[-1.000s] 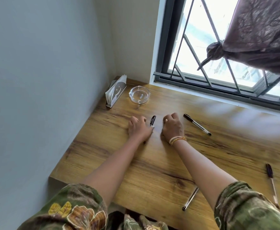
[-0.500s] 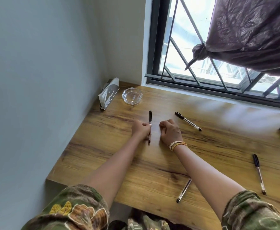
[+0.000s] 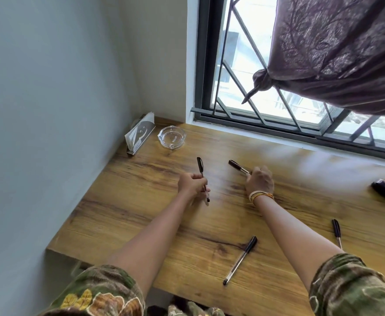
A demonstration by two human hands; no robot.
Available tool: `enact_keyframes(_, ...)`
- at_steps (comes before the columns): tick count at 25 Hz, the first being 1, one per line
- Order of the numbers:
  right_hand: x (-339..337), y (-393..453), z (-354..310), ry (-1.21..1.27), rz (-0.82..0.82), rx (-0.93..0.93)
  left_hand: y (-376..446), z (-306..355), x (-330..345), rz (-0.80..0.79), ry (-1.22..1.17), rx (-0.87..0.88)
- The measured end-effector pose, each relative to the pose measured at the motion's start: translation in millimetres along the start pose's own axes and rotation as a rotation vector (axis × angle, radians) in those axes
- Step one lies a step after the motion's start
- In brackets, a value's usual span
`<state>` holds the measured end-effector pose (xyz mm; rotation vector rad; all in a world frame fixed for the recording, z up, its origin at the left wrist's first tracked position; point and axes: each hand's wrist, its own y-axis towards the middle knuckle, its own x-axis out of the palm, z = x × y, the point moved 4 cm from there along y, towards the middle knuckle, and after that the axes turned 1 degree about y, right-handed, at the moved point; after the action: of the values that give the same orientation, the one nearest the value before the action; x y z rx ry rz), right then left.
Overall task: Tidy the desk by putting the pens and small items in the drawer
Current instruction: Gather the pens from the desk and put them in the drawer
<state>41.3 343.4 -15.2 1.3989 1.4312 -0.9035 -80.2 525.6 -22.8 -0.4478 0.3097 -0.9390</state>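
pens: left hand (image 3: 192,185) fingers closed around one pen (image 3: 201,168); right hand (image 3: 260,181) fingers closing on another pen (image 3: 238,166).

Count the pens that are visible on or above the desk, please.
4: one in the left hand, one under the right hand, one near the front edge, one at right.

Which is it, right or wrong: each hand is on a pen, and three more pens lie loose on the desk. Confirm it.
Wrong on the count. The head view shows the left hand holding one pen and the right hand on a second pen, but only two loose pens lie on the desk.
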Motion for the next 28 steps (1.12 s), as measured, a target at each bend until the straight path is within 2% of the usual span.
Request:
enact_keyframes(3, 3.2, 3.3, -1.2, 0.093, -0.051, -0.046, 0.4, -0.5, 4.2, -0.002, -0.015, 0.008)
enact_keyframes(8, 2.5, -15.9, -32.1, 0.505, -0.122, 0.01, -1.7, -2.3, 11.7, 0.039, -0.09, 0.023)
enact_keyframes(12, 17.5, -39.8, -55.6, 0.864, -0.38, 0.134, -2.6, -2.3, 13.0, 0.077, -0.12, 0.028)
enact_keyframes(20, 15.9, -65.3, -59.3, 1.042, -0.506, 0.177, -14.5, -5.4, 2.7, -0.05, -0.252, -0.006)
enact_keyframes(23, 14.8, -74.8, -61.5, 1.034, -0.568, 0.183, -19.9, -10.0, -1.0, -0.083, -0.26, -0.024)
enact_keyframes(28, 12.2, -92.8, -59.6, 0.959, -0.537, 0.143, -26.2, -20.2, -8.8, -0.107, -0.259, -0.032)
